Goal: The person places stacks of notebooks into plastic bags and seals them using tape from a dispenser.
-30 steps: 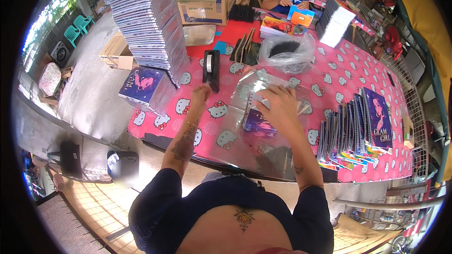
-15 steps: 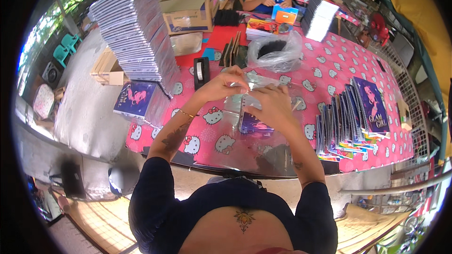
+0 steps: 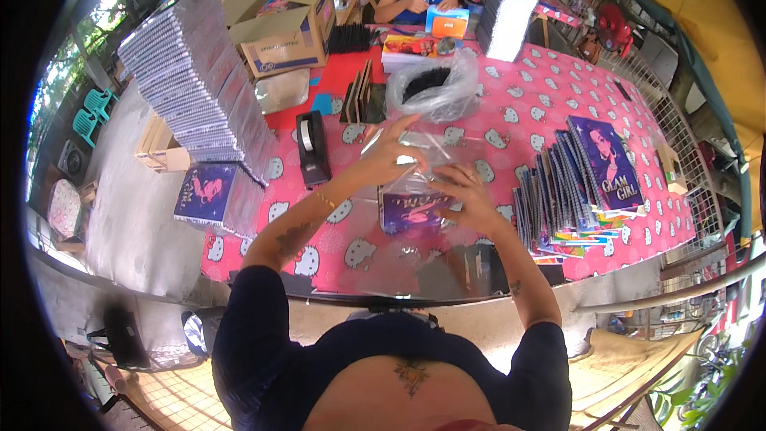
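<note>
Your left hand [image 3: 392,157] half-curls, hold unclear; right hand [image 3: 466,191] spreads on plastic [image 3: 415,246]; ten o'clock: wrapped notebooks [image 3: 199,80]; three: unwrapped notebooks [image 3: 565,195].

A navy-blue, short-sleeved, wide-necked top [image 3: 351,355] and a flower-shaped chest tattoo [image 3: 411,377] fill six o'clock; a thin gold-coloured bracelet [image 3: 325,199], nine; a left-forearm tattoo [image 3: 295,237], eight; a smaller right-forearm tattoo [image 3: 516,287], four.

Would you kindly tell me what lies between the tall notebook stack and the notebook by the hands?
In the head view, the black tape dispenser and left forearm lie between the tall stack and the notebook, above pink patterned tablecloth.
</note>
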Motion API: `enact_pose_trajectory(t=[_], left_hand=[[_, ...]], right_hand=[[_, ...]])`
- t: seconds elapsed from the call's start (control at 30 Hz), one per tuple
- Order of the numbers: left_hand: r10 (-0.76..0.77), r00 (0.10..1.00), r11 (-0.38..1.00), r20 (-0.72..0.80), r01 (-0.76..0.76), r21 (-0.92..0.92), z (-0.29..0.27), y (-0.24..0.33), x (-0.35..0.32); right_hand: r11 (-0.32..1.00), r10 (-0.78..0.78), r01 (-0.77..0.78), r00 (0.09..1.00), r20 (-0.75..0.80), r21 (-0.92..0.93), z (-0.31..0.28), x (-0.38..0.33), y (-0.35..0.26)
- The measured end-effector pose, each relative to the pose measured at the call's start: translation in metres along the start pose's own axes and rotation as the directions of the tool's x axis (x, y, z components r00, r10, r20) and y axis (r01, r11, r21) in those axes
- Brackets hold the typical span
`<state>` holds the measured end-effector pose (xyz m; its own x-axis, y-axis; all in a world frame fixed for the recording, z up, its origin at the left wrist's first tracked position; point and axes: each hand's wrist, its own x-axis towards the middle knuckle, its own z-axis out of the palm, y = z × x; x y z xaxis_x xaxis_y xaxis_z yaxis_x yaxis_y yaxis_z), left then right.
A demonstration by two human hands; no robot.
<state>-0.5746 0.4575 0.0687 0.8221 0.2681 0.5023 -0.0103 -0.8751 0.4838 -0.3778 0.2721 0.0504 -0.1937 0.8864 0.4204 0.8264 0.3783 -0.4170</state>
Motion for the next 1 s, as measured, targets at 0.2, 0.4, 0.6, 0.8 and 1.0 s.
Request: enact_pose_trajectory(t=[0.2,0.4,0.6,0.8,1.0], left_hand=[[-0.181,0.981,0.885,-0.073,0.13,-0.447,-0.022,-0.007,-0.018],[-0.022,0.999,0.993,0.049,0.016,0.119,0.003,-0.006,-0.003],[-0.206,0.961,0.949,-0.187,0.243,0.201,0.031,-0.016,-0.001],[-0.591,0.746,0.621,0.308,0.664,-0.416,-0.013,-0.019,-0.029],[-0.357,0.904,0.775,0.235,0.427,-0.466,-0.001,-0.003,-0.025]], right_hand=[[0.755,0.31,-0.199,0.948,-0.073,0.625,0.012,0.0,0.016],[0.99,-0.122,0.113,0.986,0.112,0.08,0.006,0.018,0.005],[0.971,-0.193,0.192,0.981,-0.003,0.144,0.014,0.022,0.007],[0.521,0.395,-0.406,0.894,0.21,0.751,0.029,0.055,0.047],[0.662,0.105,-0.119,0.992,0.065,0.74,0.009,0.072,0.034]])
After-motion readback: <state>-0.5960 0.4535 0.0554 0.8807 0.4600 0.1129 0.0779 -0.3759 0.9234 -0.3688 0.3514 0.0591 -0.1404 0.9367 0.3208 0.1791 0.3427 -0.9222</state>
